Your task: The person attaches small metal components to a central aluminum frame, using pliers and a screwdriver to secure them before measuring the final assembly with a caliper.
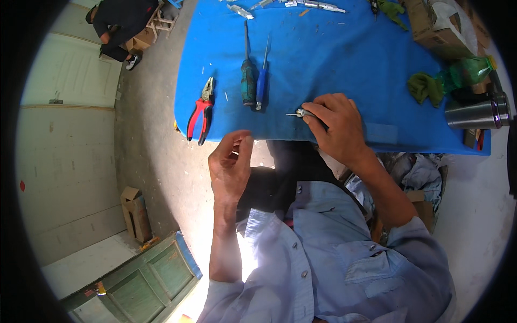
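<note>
My right hand [340, 126] rests at the near edge of the blue-covered table, closed on a small silvery metal part [300, 113]. A thin pin sticks out of that part to the left; the rest is hidden by my fingers. Just off the table edge, my left hand [230, 164] is raised with its thumb and fingers curled together. Whatever it may pinch is too small or hidden to make out. Beyond my left hand lie red-and-black pliers [200, 116], a screwdriver with a worn green handle [248, 81] and a thinner one with a blue handle [263, 83].
Several metal parts [315, 6] lie along the far side of the blue cloth [334, 59]. On the right stand a steel cup [476, 113], a green bottle [466, 74], a green cloth [424, 88] and a cardboard box [439, 37]. Another person [121, 24] sits at the far left.
</note>
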`<move>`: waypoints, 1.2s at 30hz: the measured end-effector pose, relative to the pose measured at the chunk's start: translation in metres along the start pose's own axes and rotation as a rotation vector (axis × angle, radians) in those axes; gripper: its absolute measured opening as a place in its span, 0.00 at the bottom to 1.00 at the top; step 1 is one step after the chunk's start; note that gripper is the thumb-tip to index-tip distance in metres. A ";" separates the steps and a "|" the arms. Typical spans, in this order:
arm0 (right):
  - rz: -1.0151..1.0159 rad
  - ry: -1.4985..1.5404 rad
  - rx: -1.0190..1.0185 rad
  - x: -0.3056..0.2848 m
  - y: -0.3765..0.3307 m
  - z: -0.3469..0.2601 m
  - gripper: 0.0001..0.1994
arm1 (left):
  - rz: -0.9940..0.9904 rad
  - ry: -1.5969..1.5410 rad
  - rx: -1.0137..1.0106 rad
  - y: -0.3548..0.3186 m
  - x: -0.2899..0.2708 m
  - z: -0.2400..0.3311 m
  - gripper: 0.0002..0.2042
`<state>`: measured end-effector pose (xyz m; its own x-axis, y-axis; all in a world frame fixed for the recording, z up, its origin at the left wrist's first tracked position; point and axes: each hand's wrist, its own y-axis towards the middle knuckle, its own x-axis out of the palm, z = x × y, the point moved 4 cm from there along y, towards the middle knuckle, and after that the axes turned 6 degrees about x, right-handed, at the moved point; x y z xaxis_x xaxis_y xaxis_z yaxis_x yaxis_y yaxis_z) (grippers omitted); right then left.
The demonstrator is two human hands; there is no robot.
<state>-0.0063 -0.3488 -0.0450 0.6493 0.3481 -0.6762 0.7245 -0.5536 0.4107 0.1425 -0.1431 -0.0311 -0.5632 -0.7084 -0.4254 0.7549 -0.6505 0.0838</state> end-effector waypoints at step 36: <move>-0.083 -0.060 -0.020 0.005 0.003 -0.005 0.09 | -0.027 0.388 0.445 0.030 0.071 0.017 0.05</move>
<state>0.0007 -0.3452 -0.0444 0.5723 0.3463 -0.7433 0.7801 -0.5094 0.3633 0.1195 -0.2178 -0.0437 -0.3531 -0.5927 -0.7239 0.4813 -0.7786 0.4027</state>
